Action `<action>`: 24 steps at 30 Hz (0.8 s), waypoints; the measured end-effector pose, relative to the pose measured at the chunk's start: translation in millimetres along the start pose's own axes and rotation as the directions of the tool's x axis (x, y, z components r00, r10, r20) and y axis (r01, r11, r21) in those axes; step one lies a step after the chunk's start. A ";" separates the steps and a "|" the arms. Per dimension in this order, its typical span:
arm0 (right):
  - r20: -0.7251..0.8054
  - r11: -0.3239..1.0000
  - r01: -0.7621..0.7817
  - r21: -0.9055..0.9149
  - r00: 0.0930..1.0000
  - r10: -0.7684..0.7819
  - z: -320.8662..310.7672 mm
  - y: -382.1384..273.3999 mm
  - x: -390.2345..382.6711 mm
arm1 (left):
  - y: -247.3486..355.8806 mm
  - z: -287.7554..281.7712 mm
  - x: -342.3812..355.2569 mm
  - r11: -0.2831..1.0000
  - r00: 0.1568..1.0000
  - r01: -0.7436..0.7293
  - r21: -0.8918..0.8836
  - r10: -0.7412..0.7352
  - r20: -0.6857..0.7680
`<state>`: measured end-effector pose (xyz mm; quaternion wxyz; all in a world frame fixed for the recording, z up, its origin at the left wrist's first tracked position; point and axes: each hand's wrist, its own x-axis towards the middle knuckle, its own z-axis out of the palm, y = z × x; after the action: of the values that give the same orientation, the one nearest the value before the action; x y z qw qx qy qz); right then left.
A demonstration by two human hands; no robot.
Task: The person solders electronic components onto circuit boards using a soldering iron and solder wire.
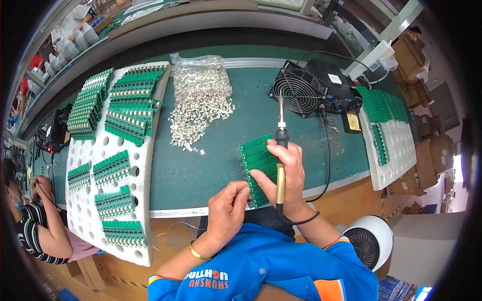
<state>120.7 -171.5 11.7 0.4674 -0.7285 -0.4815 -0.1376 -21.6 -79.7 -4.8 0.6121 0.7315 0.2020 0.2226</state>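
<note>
My right hand (292, 173) is wrapped round a soldering iron (280, 183) whose metal tip points away from me. Its thumb also presses on a green circuit board panel (257, 155), tilted above the table's near edge, with thin pins sticking out along its left side. At the panel's lower left edge my left hand (228, 208) is closed in a pinch; whatever sits between its fingertips is too small to make out. Beyond the hands, small white connectors (193, 125) lie in a loose heap, spilling from a clear plastic bag (201, 75).
On the left, a white foam board (83, 205) with holes carries several green circuit boards (111, 168). A black fan (297, 95) stands at the far right beside a black box (324, 75). Another foam board (394, 150) bears more panels. A co-worker (45, 220) sits at left.
</note>
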 end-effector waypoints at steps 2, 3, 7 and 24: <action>0.004 1.000 0.011 0.004 1.000 -0.011 -0.8 -1.0 0.7 | -0.3 -0.4 -0.6 1.000 1.000 0.021 0.004 -0.021 0.019; 0.004 1.000 0.010 0.004 1.000 -0.010 -0.4 -0.7 -0.2 | -0.9 -0.2 -0.8 0.999 0.999 0.046 -0.026 -0.046 0.024; -0.016 0.999 -0.018 0.043 1.000 0.019 0.9 2.7 -2.9 | -1.4 0.2 -0.8 0.991 0.994 0.102 -0.083 -0.099 0.038; 0.022 0.999 -0.033 0.017 0.999 0.033 2.1 3.9 -2.5 | -10.5 2.9 0.3 0.976 0.990 0.143 -0.163 -0.139 0.037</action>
<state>122.2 -171.6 6.9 0.4707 -0.7337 -0.4756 -0.1179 -19.9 -80.1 -15.5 0.6873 0.6648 0.2263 0.1854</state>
